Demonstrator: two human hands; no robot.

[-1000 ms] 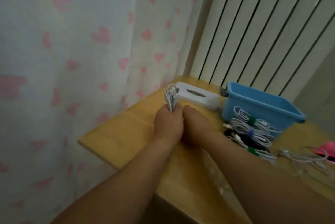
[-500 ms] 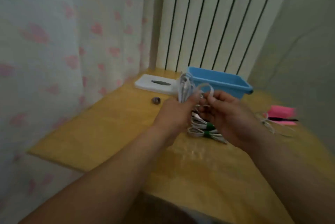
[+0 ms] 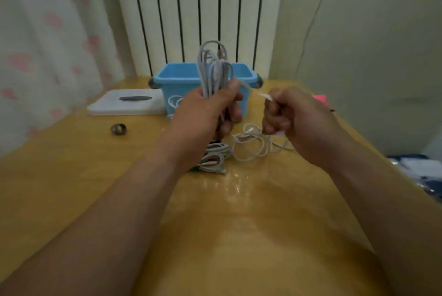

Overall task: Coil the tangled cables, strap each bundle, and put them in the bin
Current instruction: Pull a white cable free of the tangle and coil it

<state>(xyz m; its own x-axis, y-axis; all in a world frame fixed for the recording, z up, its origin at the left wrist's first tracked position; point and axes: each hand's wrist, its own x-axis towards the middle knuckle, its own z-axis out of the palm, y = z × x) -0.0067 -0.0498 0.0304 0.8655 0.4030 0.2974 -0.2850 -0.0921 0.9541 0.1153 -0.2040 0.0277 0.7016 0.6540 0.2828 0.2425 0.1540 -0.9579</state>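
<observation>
My left hand (image 3: 207, 109) grips a coiled white cable bundle (image 3: 213, 68) upright, its loops rising in front of the blue bin (image 3: 178, 81). My right hand (image 3: 294, 116) is a little to the right, fingers curled, pinching the cable's loose white end (image 3: 264, 96). On the wooden table (image 3: 71, 176) below the hands lie strapped white bundles with green ties (image 3: 214, 159) and a loose tangled white cable (image 3: 251, 145). Another white coil shows against the bin's front, partly hidden by my left hand.
A white flat box (image 3: 126, 101) lies left of the bin, with a small round metal object (image 3: 118, 129) in front of it. Something pink (image 3: 320, 98) lies behind my right hand. Curtain at left, radiator behind, wall at right, dark fabric (image 3: 421, 171) past the right edge.
Both hands have risen from the table's left part and now hold the bundle before the bin. My right hand has drawn away to the right with the cable end. The view swung right.
</observation>
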